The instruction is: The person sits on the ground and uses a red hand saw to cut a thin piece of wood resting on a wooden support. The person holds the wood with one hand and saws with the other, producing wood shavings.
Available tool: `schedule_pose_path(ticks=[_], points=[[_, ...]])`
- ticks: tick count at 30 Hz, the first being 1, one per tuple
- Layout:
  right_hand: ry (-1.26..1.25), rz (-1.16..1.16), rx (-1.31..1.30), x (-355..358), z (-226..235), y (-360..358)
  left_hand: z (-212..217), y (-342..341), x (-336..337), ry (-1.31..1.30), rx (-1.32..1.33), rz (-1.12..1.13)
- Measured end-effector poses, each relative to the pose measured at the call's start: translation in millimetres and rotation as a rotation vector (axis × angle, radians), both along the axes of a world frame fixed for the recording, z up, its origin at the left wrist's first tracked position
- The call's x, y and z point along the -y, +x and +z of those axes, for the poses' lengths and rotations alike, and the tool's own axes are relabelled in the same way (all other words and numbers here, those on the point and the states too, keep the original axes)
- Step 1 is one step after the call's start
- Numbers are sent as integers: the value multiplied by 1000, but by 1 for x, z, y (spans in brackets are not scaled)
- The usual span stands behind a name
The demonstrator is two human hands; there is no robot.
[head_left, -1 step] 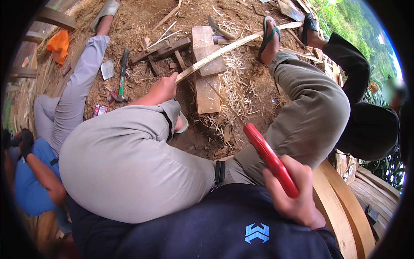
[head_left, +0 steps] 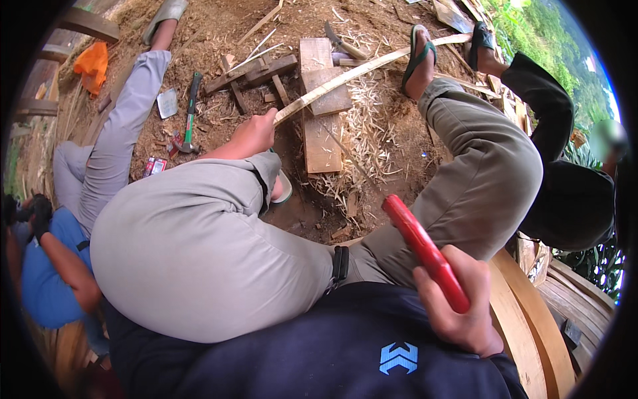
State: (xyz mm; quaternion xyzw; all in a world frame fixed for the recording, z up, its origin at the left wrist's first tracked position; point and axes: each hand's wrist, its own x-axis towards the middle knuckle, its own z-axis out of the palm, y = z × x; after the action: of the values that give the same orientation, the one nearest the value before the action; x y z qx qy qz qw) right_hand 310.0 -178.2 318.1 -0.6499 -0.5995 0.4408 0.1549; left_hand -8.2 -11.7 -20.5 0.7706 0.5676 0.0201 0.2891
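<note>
Left hand [head_left: 254, 135]: fingers clamped on pale, flat bamboo strip [head_left: 359, 72], which slants across rough wooden planks [head_left: 319, 100]. Right hand [head_left: 458, 302]: fingers wrapped around smooth red handle [head_left: 425, 251], nearer the body than those planks.

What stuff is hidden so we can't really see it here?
- Head view: the far end of the red tool is hidden inside the right hand.
- The left hand wraps the bamboo strip, hiding its near end.
- The left sandal is mostly behind the knee.
</note>
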Motion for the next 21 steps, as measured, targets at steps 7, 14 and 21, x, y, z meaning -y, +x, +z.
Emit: schedule_pose_path(ticks=[7,14,21], points=[[120,-151,-149,-20,-99,-11,8,12,-5,8,-31,-24],[-20,-212,-144,-2,-40,15,7,5,-2,-2,-45,-7],[-19,-301,-255,-21,-121,-8,1,12,-6,16,-10,-29]])
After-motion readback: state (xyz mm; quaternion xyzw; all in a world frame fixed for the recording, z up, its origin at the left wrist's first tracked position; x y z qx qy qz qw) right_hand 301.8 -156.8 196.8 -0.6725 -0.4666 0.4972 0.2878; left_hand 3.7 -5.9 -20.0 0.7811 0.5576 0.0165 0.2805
